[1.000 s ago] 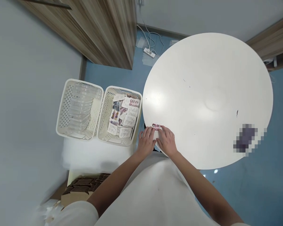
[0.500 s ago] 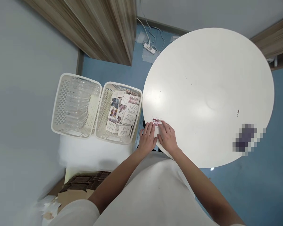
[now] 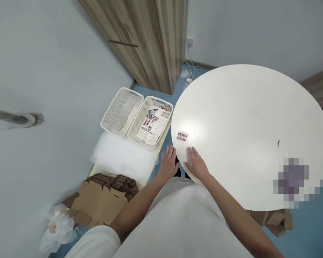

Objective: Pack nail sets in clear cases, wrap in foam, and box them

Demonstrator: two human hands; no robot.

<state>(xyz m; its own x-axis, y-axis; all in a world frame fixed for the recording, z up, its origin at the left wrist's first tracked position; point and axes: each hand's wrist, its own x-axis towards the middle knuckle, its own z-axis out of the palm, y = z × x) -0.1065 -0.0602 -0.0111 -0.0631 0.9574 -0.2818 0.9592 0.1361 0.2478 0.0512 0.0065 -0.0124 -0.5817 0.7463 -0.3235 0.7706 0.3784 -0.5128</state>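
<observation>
A small card of pink press-on nails (image 3: 182, 137) lies by itself near the left edge of the round white table (image 3: 247, 118). My left hand (image 3: 169, 163) hovers just off the table's edge, fingers stretched out, holding nothing. My right hand (image 3: 197, 166) rests flat on the tabletop a little below the card, fingers spread, not touching it.
Two white mesh baskets stand on the floor at the left: one (image 3: 121, 111) holds clear plastic trays, the other (image 3: 150, 123) holds several nail cards. White foam padding (image 3: 122, 157) and flat brown cardboard boxes (image 3: 102, 199) lie nearer me. A wooden cabinet (image 3: 153, 39) stands behind.
Both hands have let go of the nail card and drawn back toward me, leaving it on the table. The view has swung left and pulled back.
</observation>
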